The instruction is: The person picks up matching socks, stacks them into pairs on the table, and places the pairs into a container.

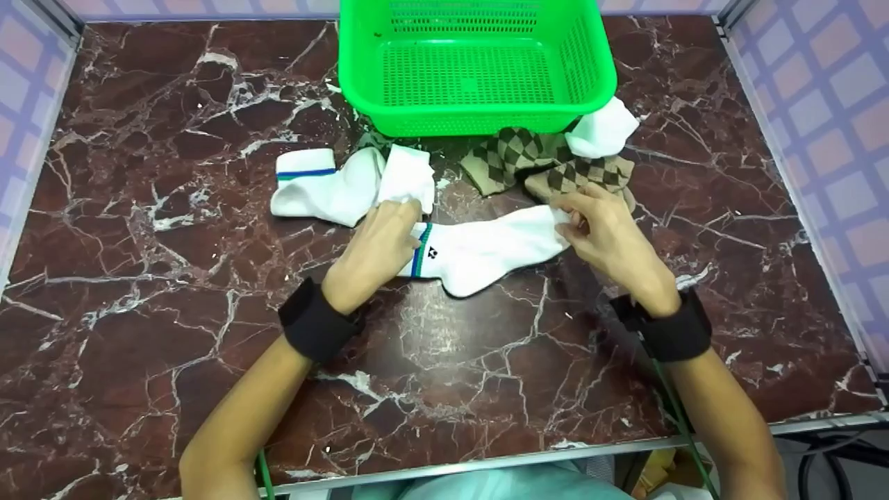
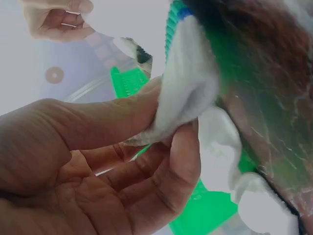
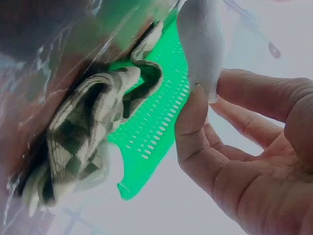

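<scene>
A white sock [image 1: 486, 246] with a blue and green striped cuff and a small dark logo stretches between both hands, near the middle of the table. My left hand [image 1: 378, 239] pinches its cuff end, thumb against fingers, as the left wrist view shows with the cuff [image 2: 188, 73]. At the toe end, my right hand [image 1: 608, 232] pinches the fabric; in the right wrist view the toe [image 3: 200, 44] sits between thumb and fingers. Just beyond the left hand lie a white striped sock [image 1: 319, 184] and another crumpled white sock [image 1: 408, 173].
A green plastic basket [image 1: 479, 121] stands at the back of the marbled table [image 1: 173, 278]. Brown checkered socks [image 1: 521, 156] lie crumpled before it, close to the right hand. A white bunched cloth item [image 1: 603, 130] rests by the basket's right corner. Patterned panels border the sides.
</scene>
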Motion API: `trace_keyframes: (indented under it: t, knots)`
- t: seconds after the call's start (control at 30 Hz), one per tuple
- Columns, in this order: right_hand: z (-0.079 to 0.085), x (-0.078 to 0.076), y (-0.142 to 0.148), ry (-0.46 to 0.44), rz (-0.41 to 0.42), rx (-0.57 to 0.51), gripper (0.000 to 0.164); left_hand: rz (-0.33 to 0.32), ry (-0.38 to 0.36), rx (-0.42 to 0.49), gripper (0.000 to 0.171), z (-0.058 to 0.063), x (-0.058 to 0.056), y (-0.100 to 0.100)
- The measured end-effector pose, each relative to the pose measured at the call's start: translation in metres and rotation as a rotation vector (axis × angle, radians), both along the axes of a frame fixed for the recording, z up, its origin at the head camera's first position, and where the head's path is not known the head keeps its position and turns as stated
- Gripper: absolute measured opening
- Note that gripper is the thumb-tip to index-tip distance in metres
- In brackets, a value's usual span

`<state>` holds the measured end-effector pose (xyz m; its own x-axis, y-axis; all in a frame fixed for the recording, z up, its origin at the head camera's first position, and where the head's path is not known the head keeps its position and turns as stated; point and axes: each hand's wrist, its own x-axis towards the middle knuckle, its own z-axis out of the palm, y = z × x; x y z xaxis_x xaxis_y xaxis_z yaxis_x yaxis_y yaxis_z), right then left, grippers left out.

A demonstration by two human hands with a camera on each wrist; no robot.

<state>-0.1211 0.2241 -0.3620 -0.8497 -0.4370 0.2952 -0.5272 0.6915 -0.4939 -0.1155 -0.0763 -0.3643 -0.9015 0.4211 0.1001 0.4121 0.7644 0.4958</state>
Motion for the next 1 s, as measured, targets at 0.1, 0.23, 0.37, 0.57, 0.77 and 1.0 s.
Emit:
trace_keyframes:
  t: [0.1,0.23,0.37,0.57,0.77,1.0]
  knots:
    - [0.003,0.012,0.001,-0.028,-0.001,0.024,0.027,-0.006,-0.014,-0.011,0.020,0.004,0.009,0.001]
    - [0.004,0.027,0.003,-0.065,0.001,0.055,0.026,-0.028,-0.027,-0.025,0.021,0.007,0.021,0.003]
    - [0.000,0.036,0.005,-0.091,0.013,0.077,0.027,-0.047,-0.039,-0.050,0.018,0.006,0.028,0.006]
    - [-0.008,0.041,0.008,-0.135,0.019,0.105,0.026,-0.087,-0.073,-0.105,0.019,0.000,0.029,0.009]
    - [-0.014,0.042,0.009,-0.177,0.017,0.118,0.026,-0.092,-0.111,-0.112,0.017,-0.004,0.027,0.010]
    - [-0.020,0.038,0.011,-0.228,0.029,0.130,0.027,-0.097,-0.113,-0.121,0.017,-0.010,0.025,0.009]
